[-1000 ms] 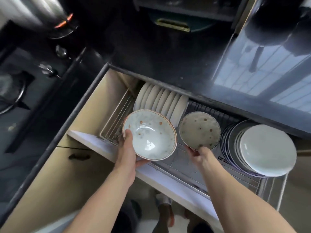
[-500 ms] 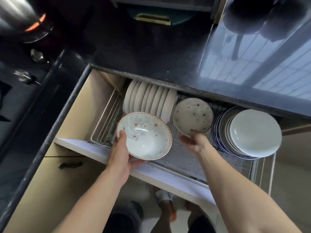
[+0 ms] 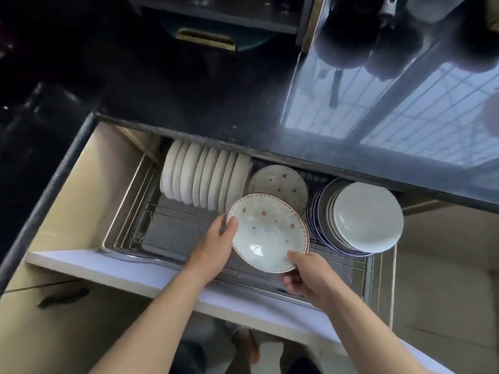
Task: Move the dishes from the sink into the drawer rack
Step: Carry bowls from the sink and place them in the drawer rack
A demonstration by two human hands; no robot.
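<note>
**Spotted bowl held over the open drawer rack**

Item: spotted bowl (image 3: 268, 233), pale with reddish dots and a scalloped red rim line, tilted, held above the middle of the drawer rack (image 3: 172, 233) and in front of a second spotted bowl (image 3: 278, 183) that stands on edge in the wires.

Container: drawer rack, wire, pulled out below the dark desk (image 3: 189, 109). Contents, left to right: a row of white plates (image 3: 202, 179) standing on edge; the second spotted bowl; a leaning stack of blue-rimmed plates (image 3: 316, 211) fronted by white plates (image 3: 367, 217).

Writing: small print on the rim of a blue-rimmed plate, too small to read.

Hands: left hand (image 3: 216, 244) grips the bowl's left rim, thumb over the edge, fingers behind it. Right hand (image 3: 307, 276) holds the lower right rim, thumb on the inside, fingers curled beneath.
</note>
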